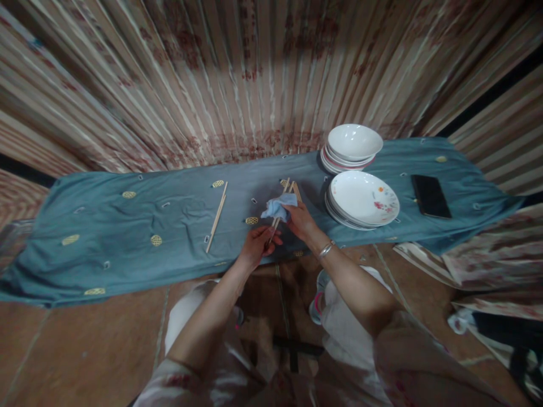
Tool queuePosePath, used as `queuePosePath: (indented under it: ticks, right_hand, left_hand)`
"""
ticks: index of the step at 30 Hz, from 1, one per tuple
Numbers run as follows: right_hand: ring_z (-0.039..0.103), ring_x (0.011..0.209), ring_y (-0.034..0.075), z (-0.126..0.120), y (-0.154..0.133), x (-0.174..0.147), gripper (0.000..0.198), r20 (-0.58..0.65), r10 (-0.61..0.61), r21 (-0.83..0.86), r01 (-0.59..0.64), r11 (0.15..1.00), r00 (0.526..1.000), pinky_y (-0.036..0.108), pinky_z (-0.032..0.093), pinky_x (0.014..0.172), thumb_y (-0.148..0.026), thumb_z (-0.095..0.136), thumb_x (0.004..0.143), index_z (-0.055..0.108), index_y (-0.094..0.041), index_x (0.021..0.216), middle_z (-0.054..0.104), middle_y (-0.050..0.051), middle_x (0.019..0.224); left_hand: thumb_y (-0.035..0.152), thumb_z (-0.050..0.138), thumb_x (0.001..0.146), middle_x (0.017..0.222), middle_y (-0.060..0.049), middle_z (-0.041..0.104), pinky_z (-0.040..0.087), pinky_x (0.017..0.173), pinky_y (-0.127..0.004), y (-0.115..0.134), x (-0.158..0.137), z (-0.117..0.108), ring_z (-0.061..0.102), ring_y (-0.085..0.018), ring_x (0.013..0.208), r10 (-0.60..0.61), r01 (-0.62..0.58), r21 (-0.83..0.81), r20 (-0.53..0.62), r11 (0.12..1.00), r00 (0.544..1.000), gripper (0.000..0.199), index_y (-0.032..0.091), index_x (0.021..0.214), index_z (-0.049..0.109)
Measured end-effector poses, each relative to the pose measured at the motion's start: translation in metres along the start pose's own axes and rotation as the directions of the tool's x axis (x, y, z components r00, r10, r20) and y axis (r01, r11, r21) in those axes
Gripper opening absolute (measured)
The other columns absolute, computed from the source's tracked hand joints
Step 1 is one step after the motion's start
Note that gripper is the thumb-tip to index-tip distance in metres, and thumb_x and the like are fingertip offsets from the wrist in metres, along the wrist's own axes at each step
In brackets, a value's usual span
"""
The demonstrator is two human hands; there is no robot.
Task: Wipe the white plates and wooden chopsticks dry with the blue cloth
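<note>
My left hand is closed around the lower ends of a pair of wooden chopsticks. A light blue cloth is wrapped about the middle of these chopsticks, and my right hand grips it there. The upper tips stick out past the cloth. Just beyond my right hand, more chopsticks lie on the table, partly hidden by the hand and the cloth. Farther left, another pair of chopsticks rests on the cover at a slant.
To the right stand a stack of plates with a floral pattern and, behind it, a stack of bowls. A black tablet-like object lies farther right. A teal cloth covers the long narrow table; pleated curtains hang behind it.
</note>
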State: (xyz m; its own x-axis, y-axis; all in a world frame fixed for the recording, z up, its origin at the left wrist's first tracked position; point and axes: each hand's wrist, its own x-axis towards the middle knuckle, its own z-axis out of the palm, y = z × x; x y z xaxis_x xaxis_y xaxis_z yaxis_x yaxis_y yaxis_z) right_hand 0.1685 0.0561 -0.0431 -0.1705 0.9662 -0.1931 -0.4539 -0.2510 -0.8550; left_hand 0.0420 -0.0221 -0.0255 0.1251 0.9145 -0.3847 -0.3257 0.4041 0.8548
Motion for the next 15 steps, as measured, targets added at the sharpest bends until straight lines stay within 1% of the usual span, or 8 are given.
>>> queuePosePath:
  ticks: [2,6,10,15]
  right_hand:
    - [0.067,0.076,0.018,0.000,-0.004,0.002,0.005,-0.010,-0.020,-0.011,0.019,1.000,1.000,0.029,0.051,0.067,-0.026,0.070,0.067,0.068,-0.022,0.069,0.074,0.000,0.073]
    - [0.069,0.081,0.019,-0.002,-0.013,0.007,0.005,-0.067,-0.039,-0.027,0.038,0.999,0.997,0.029,0.054,0.068,-0.025,0.069,0.066,0.065,-0.023,0.065,0.074,-0.001,0.072]
    - [0.070,0.085,0.020,-0.005,-0.020,0.011,0.003,-0.104,-0.053,0.004,0.054,0.999,0.993,0.030,0.056,0.073,-0.022,0.068,0.067,0.065,-0.022,0.068,0.074,0.000,0.072]
    - [0.071,0.086,0.021,-0.007,-0.027,0.014,0.001,-0.118,-0.080,0.046,0.086,0.995,0.990,0.033,0.057,0.078,-0.020,0.065,0.070,0.066,-0.021,0.070,0.074,0.000,0.070]
  left_hand:
    - [0.042,0.076,0.072,0.053,-0.002,0.062,0.014,0.036,-0.020,0.000,-0.001,0.001,0.037,-0.003,0.031,-0.004,0.004,0.001,0.007,1.000,1.000,0.034,0.009,0.074,0.067]
    - [0.043,0.074,0.075,0.050,-0.001,0.060,0.015,0.036,-0.020,-0.001,-0.002,0.001,0.035,-0.003,0.031,-0.014,0.014,0.014,0.018,1.000,1.000,0.034,0.010,0.071,0.067]
    - [0.046,0.073,0.075,0.049,-0.001,0.059,0.014,0.037,-0.020,-0.003,-0.004,0.000,0.034,-0.003,0.031,-0.023,0.022,0.023,0.046,0.999,0.999,0.036,0.010,0.071,0.066]
    - [0.048,0.073,0.074,0.049,-0.001,0.060,0.013,0.037,-0.020,-0.006,-0.005,-0.002,0.033,-0.003,0.032,-0.042,0.039,0.038,0.067,0.998,0.997,0.038,0.011,0.071,0.066]
